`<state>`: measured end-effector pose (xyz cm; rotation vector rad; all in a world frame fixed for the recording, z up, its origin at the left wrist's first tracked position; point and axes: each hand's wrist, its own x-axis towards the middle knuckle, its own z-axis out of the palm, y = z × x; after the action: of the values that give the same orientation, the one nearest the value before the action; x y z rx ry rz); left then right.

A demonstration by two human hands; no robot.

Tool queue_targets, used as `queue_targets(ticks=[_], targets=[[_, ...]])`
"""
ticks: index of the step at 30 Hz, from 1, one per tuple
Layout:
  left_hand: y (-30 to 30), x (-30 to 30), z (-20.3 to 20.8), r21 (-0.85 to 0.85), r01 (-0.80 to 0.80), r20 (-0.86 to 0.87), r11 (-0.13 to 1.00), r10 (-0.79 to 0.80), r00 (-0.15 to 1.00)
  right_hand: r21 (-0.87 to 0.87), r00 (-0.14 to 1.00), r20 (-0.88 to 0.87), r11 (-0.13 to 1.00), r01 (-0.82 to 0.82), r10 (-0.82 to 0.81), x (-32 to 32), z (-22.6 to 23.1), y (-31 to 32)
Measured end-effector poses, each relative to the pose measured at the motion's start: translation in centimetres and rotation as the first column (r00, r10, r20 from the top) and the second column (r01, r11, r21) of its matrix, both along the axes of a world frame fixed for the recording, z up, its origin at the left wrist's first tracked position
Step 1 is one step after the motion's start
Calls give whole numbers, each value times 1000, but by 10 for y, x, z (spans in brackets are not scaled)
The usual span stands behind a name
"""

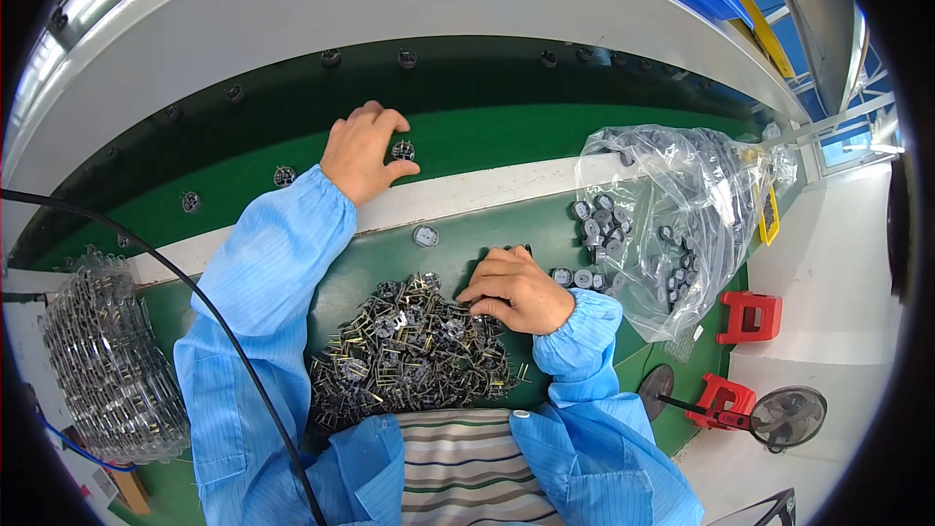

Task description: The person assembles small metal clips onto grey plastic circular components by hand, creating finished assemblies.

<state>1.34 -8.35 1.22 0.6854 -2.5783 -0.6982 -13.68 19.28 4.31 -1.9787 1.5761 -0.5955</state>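
Note:
My left hand (364,153) reaches over the green conveyor belt (487,131). Its thumb and index finger are spread on either side of a small round black part with metal pins (403,151), which sits on the belt. At the right edge of a heap of black pinned parts (414,356), my right hand (518,289) has its fingers curled and close together. What they pinch, if anything, is hidden. A grey round cap (426,236) lies on the green tabletop (375,258) between my hands.
A clear plastic bag (672,175) spills several round grey caps (604,224) at the right. Clear plastic trays (112,360) are stacked at left. A black cable (219,317) crosses my left sleeve. More parts (284,175) dot the belt. Red stools (750,318) and a fan (787,419) stand right.

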Motion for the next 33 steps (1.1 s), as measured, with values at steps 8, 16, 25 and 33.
queue_targets(ticks=[8,16,25,33], targets=[[37,8,27,226,616,210,755,-655,726,-40,1000,13,999,-15,16,-2,-3,1],[54,-4,5,155,426,46,891,-438,898,-237,977,-103,959,156,-185,30,-8,-21],[60,-8,2,152,379,48,913,-390,920,-286,972,-90,941,182,-215,32,-6,-22],[59,-8,-3,138,387,36,912,-395,918,-321,961,64,906,276,-270,24,-16,-22]])
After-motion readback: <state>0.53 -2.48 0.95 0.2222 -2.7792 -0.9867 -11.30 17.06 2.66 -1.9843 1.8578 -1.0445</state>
